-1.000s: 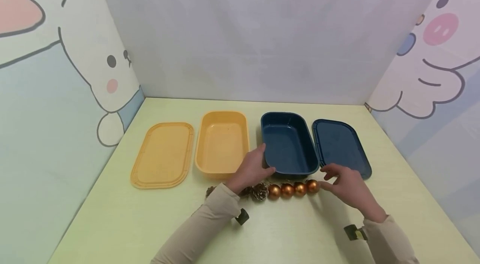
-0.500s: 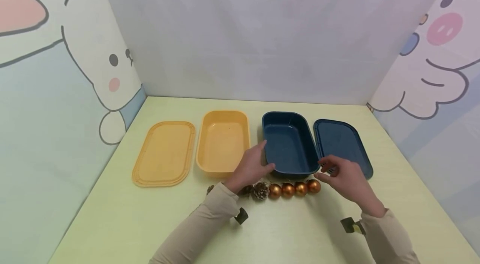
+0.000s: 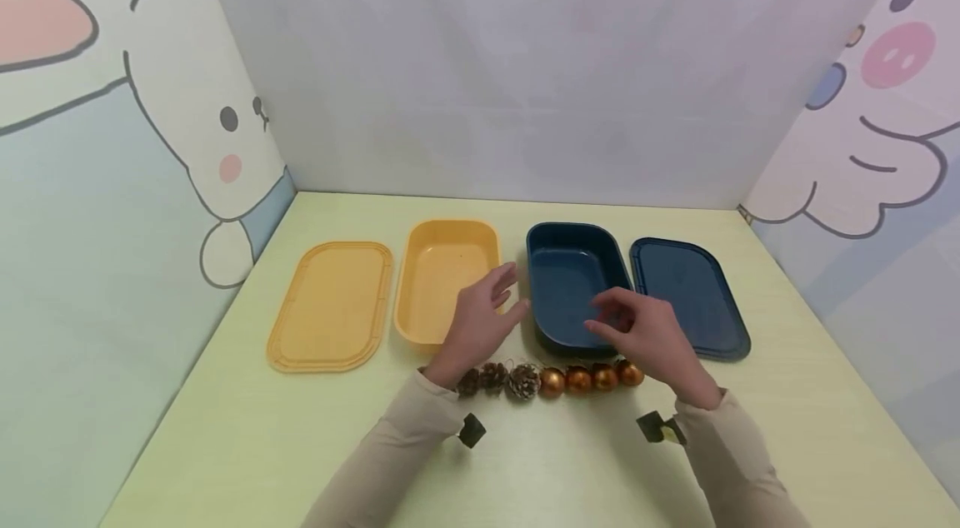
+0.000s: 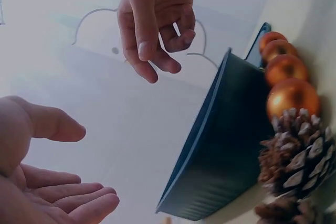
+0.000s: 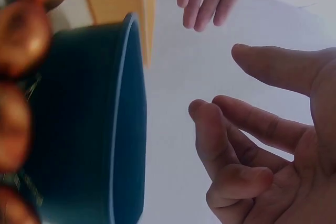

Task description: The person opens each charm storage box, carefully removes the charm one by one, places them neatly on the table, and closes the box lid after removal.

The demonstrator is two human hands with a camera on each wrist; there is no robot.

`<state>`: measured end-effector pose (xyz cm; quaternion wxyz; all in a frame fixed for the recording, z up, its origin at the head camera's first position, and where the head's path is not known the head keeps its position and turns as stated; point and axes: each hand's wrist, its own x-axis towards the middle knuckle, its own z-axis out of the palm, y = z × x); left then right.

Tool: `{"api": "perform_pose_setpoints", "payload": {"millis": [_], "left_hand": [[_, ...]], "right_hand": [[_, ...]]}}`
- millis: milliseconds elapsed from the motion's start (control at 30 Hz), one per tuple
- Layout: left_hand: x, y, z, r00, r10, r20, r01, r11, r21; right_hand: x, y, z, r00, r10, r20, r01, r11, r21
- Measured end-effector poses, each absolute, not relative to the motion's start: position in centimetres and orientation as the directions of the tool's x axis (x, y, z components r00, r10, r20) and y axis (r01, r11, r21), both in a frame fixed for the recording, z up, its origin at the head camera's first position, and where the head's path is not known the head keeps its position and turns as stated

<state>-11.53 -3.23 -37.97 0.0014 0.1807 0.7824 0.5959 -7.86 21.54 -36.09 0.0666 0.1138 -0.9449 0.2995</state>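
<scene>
My left hand (image 3: 477, 326) hovers by the gap between the yellow box (image 3: 442, 286) and the dark blue box (image 3: 566, 295), thumb apart from the fingers and nothing held. Over the front right part of the blue box is my right hand (image 3: 647, 334), its fingers loosely bent around empty air. The right wrist view shows that hand's thumb and fingers apart, close to the blue box (image 5: 123, 129). In front of the boxes runs a row of pine cones (image 3: 523, 381) and copper-coloured balls (image 3: 578, 380); my left wrist hides part of its left end.
A yellow lid (image 3: 332, 307) lies left of the yellow box, and a dark blue lid (image 3: 692, 299) lies right of the blue one. Behind the pale table (image 3: 225, 445) rises a plain wall (image 3: 510, 70), with cartoon-printed panels on both sides.
My left hand has drawn back from the blue box's near left edge, up and to the left. The right hand has moved left from beside the last ball to over the blue box.
</scene>
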Motion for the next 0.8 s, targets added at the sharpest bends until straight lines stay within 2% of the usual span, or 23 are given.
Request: {"api": "perform_pose_setpoints", "payload": {"millis": [200,433,633,800], "left_hand": [[-11.2,-5.6,-37.0,-0.939,0.211,0.273,0.31,0.168,0.936],[-10.5,-10.4,-36.8,-0.942,0.139,0.307,0.333,0.252,0.909],[-9.6,-15.6,-38.4,-0.939,-0.011,0.345,0.305,0.44,0.845],[-9.7,-20.0,-38.8,-0.901,-0.11,0.42,0.241,0.679,0.694]], "right_hand": [[-9.2,17.4,-35.5,-0.947,-0.265,0.181,-0.319,0.72,-0.616],[-10.5,11.0,-35.3,-0.9,-0.39,0.194,-0.406,0.59,-0.698],[-11.3,4.9,-35.5,-0.844,-0.502,0.188,-0.471,0.526,-0.708],[-11.5,-0.3,-35.7,-0.817,-0.553,0.163,-0.49,0.519,-0.701]]}}
